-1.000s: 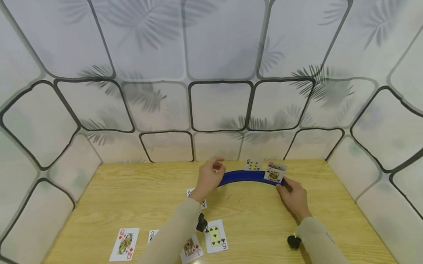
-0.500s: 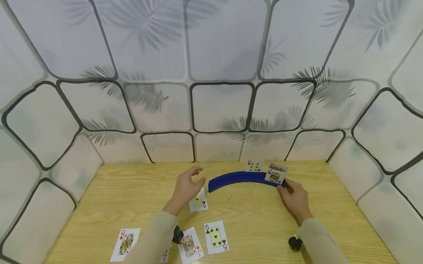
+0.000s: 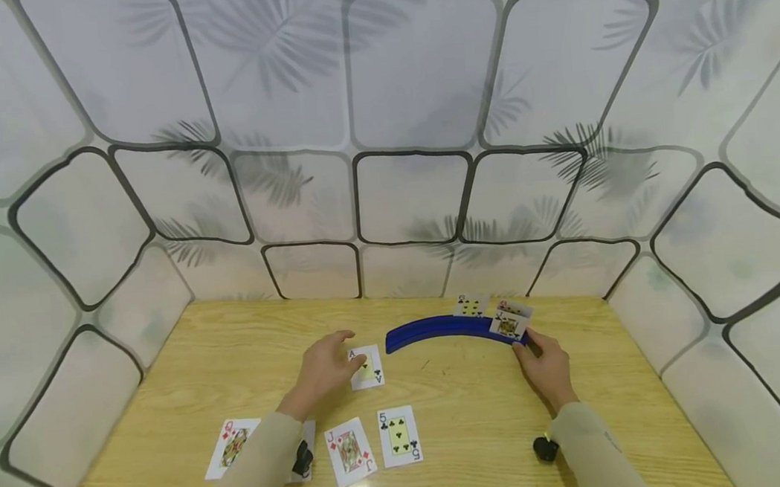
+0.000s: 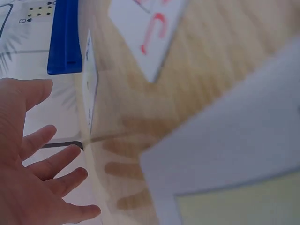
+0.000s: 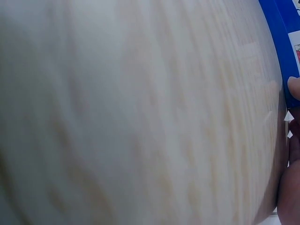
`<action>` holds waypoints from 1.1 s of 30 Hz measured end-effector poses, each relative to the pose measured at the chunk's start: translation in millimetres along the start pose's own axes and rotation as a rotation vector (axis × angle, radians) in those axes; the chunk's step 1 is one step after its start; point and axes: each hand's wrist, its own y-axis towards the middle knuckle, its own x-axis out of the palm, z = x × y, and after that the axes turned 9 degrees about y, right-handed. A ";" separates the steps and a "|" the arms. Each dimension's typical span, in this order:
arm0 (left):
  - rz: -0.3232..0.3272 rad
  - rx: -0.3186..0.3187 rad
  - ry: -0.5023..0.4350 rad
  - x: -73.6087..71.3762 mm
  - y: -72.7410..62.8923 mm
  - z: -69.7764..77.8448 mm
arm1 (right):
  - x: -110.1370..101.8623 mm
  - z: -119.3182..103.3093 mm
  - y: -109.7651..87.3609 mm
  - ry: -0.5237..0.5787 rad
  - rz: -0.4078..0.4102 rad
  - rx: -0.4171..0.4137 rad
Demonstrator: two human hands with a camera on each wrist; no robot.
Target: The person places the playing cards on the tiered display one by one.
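Observation:
My left hand (image 3: pixel 320 371) hovers with spread fingers beside an ace of clubs (image 3: pixel 369 379), its thumb overlapping that card in the head view. Nothing is held in it; the left wrist view shows the fingers (image 4: pixel 51 161) apart. My right hand (image 3: pixel 547 368) pinches the right end of a curved blue playing card holder (image 3: pixel 429 332), thumb in front. In the holder stand a black six (image 3: pixel 471 307), a black face card (image 3: pixel 508 327) and, partly hidden behind that, a card with red marks (image 3: pixel 515 308).
On the wooden table (image 3: pixel 468 432) lie a queen of diamonds (image 3: pixel 233 447), a jack of diamonds (image 3: pixel 349 453) and a five of clubs (image 3: pixel 399 438). My left wrist mostly covers another card (image 3: pixel 310 433). Patterned panels (image 3: pixel 401 198) enclose the back and sides.
My left hand has moved away from the holder's left end, leftward and nearer, to beside the ace, uncovering that end. My right hand keeps its hold on the other end.

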 end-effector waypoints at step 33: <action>-0.216 -0.064 0.167 3.0 -21.1 -15.8 | 2.3 5.0 0.4 0.016 0.009 -0.032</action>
